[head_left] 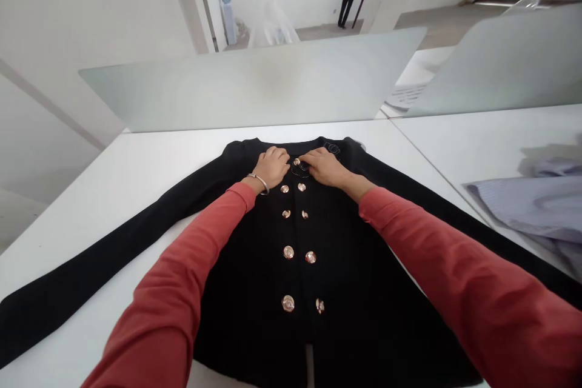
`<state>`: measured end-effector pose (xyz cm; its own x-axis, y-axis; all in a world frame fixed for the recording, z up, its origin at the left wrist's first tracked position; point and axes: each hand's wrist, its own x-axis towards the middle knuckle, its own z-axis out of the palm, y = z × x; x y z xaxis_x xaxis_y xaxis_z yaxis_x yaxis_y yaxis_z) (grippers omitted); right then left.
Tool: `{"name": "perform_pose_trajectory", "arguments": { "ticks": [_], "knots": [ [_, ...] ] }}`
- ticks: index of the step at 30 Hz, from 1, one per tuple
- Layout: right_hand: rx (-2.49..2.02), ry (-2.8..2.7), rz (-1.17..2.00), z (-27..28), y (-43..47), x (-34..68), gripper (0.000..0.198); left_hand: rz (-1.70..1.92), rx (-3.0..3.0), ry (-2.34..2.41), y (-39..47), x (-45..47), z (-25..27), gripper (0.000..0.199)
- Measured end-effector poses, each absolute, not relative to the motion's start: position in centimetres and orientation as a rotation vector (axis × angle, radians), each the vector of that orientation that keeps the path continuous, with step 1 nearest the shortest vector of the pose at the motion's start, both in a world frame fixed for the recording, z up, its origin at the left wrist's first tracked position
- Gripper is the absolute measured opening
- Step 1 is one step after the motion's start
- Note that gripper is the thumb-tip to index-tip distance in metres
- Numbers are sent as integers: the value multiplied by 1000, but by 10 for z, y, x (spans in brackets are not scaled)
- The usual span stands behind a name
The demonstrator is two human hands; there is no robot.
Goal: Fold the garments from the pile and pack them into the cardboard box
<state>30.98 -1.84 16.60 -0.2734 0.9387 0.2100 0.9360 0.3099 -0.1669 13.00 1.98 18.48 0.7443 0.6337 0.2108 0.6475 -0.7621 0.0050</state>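
Directly beneath both hands lies a long-sleeved black cloth jacket (254, 291) with two rows of round gold-coloured buttons (288, 252), spread on a smooth white table (182, 140), its long axis running from the neckline just beyond the fingers back toward the person's body. Between the hands sits a round, shiny gold-coloured top button (297, 162), right at the fingertips of the right hand (324, 167), which is the nearer. That hand is narrow, fingers drawn in; whether it grips the button I cannot tell. The left hand (271, 167), fingers bent and close together, rests on the cloth, the button just to its right, any pinch hidden
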Motion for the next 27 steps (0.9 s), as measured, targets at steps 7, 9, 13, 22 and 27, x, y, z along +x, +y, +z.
{"name": "perform_pose_trajectory", "arguments": {
  "ticks": [7,9,13,22,27],
  "knots": [
    [-1651,-2308,87,163,-18,311,43,-295,-3028,-890,-22,114,175,28],
    [-1651,-2275,101,166,-19,311,42,-314,-3045,-899,-27,111,171,27],
    [-1596,-2150,144,176,-22,312,40,-367,-3057,-938,-27,108,166,27],
    [-1583,-2227,260,170,-13,298,40,-354,-3087,-977,-28,108,169,14],
    [-1703,-2295,107,154,-16,290,41,-621,-3061,-1031,-28,104,168,34]
  ]
}}
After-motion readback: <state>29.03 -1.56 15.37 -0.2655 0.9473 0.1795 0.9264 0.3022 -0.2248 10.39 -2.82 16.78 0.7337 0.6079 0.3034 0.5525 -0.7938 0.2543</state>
